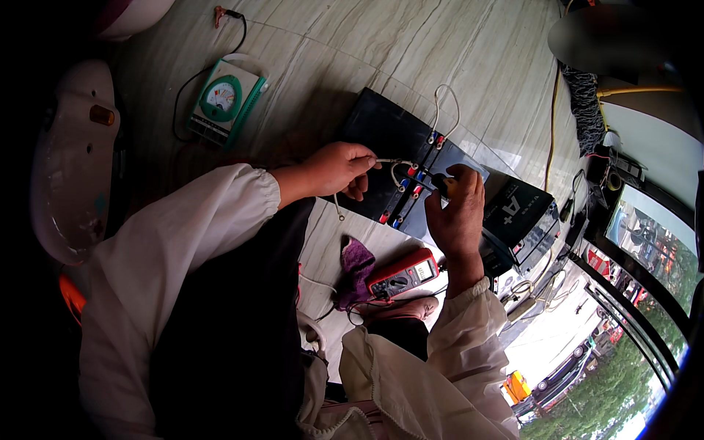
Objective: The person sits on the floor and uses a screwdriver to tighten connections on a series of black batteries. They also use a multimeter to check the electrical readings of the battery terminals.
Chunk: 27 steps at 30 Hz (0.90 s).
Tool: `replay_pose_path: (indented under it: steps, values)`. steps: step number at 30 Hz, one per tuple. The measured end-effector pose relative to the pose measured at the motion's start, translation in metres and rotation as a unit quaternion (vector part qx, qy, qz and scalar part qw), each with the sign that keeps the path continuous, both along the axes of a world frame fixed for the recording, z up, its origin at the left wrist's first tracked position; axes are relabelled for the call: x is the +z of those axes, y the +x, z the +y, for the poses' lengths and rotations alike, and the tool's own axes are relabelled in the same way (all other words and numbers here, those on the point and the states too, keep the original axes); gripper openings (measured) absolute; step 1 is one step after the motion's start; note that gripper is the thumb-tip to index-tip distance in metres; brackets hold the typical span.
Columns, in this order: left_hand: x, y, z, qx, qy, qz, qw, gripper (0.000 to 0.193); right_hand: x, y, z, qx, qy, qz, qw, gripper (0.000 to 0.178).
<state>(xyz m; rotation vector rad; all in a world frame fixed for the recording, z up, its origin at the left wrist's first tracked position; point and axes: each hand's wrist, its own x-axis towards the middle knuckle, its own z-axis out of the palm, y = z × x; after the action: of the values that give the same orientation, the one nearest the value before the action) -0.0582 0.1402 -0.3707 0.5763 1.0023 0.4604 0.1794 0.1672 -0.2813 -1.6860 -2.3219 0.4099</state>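
In the middle, several black batteries (378, 121) stand side by side on the floor, with red and blue terminals along their tops. My left hand (336, 172) pinches a pale cable (392, 160) between thumb and fingers; its far end reaches the terminals. Curled round a screwdriver with a yellow and black handle (449, 188), my right hand (460, 213) is over the right part of the row. The screwdriver's tip lies among the terminals, and I cannot make out which screw it touches. Another pale cable (438, 95) loops up from the far terminals.
Nearer me lie a red multimeter (400, 279) and a purple cloth (356, 264). A green and white dial tester (224, 99) with a clip lead is at the far left. Another black battery (517, 209) stands right, beside loose cables (524, 297). A white scooter panel (77, 161) is leftmost.
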Motion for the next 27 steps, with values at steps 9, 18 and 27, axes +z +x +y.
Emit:
replay_pose_path:
  steps: [9, 18, 27]
  values:
    - [0.001, -0.001, 0.000, -0.006, 0.001, 0.003, 1.000, 0.031, -0.004, 0.002, 0.000, 0.012, 0.016, 0.000, 1.000, 0.027]
    - [0.000, -0.001, 0.000, 0.000, -0.007, -0.002, 1.000, 0.031, -0.001, 0.003, -0.004, -0.054, -0.058, 0.024, 0.997, 0.022]
    - [0.001, -0.001, 0.000, -0.004, -0.007, -0.001, 1.000, 0.032, 0.006, 0.006, -0.015, -0.115, -0.082, 0.124, 0.982, 0.017]
